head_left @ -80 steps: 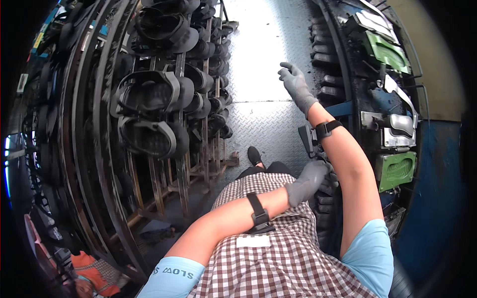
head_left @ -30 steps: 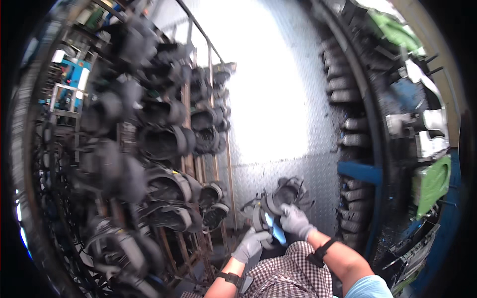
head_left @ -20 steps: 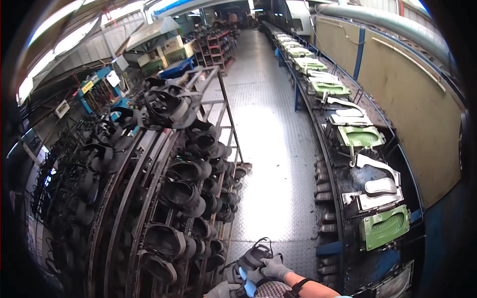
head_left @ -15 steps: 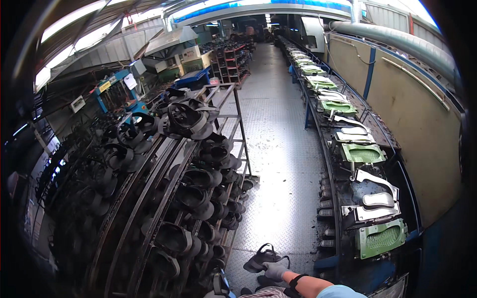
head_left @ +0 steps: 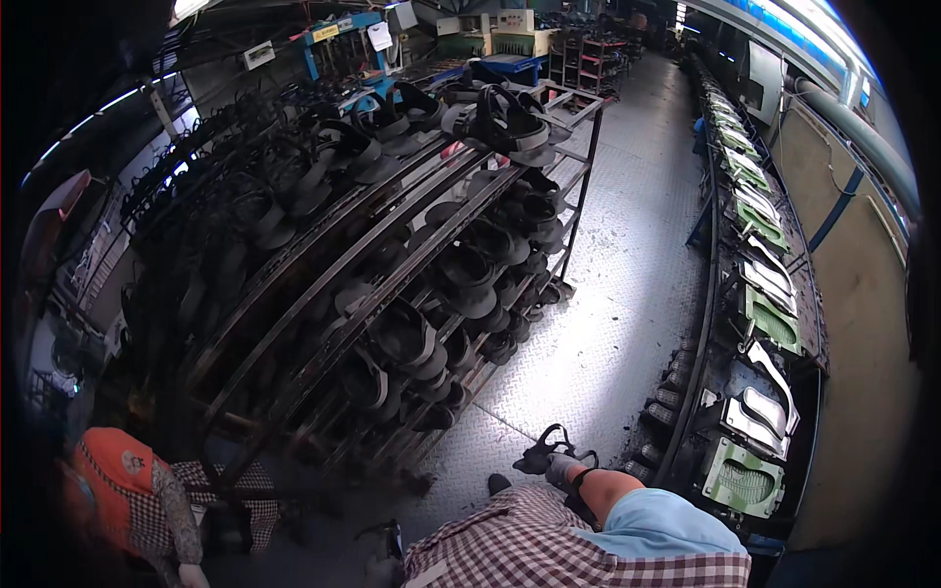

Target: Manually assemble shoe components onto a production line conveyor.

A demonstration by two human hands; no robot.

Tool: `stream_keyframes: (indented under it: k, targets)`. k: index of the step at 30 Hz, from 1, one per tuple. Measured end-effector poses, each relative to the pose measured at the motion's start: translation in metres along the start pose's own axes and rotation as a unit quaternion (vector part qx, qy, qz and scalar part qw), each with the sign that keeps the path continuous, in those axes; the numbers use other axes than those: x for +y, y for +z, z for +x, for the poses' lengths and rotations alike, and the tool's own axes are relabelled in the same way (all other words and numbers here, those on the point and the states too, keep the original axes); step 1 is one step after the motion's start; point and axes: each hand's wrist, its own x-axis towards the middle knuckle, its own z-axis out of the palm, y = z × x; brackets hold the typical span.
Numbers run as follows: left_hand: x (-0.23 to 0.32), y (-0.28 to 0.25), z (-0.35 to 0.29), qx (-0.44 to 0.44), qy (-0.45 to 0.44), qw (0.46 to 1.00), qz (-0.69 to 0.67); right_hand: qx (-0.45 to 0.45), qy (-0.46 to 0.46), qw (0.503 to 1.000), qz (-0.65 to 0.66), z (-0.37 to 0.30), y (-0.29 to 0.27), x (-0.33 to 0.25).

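Note:
My right hand (head_left: 561, 471), in a grey glove with a black wrist strap, sits low in the picture and is shut on a black sandal (head_left: 542, 453) with looping straps, held out over the metal floor. Only a small grey shape shows of my left hand (head_left: 378, 563) at the bottom edge beside my checked shirt, under a dark object; its grip is unclear. A tall wheeled rack (head_left: 392, 265) loaded with several black sandals stands to the left of the held sandal, about an arm's length away.
A conveyor line (head_left: 760, 323) with green and metal shoe moulds runs along the right. Diamond-plate floor (head_left: 627, 274) forms an aisle between rack and line. Another person in an orange vest and checked sleeve (head_left: 127, 485) is at the lower left. Machines stand at the back.
The view has swung from looking down at my lap up to the whole aisle. My right hand reached toward the line, then took up a black sandal; both hands dropped to the bottom edge.

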Motion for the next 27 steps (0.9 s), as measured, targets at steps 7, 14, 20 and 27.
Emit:
stream_keyframes:
  k: [7,14,20,27]
  targets:
    - [-0.044,-0.003,-0.047,0.018,0.016,1.000,-0.011,-0.011,-0.122,0.988,-0.092,-0.002,0.026,-0.090]
    - [-0.110,0.000,-0.080,0.041,0.035,0.998,-0.035,-0.055,-0.263,0.939,-0.213,-0.026,0.079,-0.171]
    - [-0.155,0.006,-0.098,0.046,0.056,0.997,-0.039,-0.069,-0.299,0.909,-0.282,-0.094,0.127,-0.263]
    - [-0.187,0.006,-0.109,0.039,0.094,0.995,-0.024,-0.052,-0.308,0.895,-0.318,-0.113,0.170,-0.290]
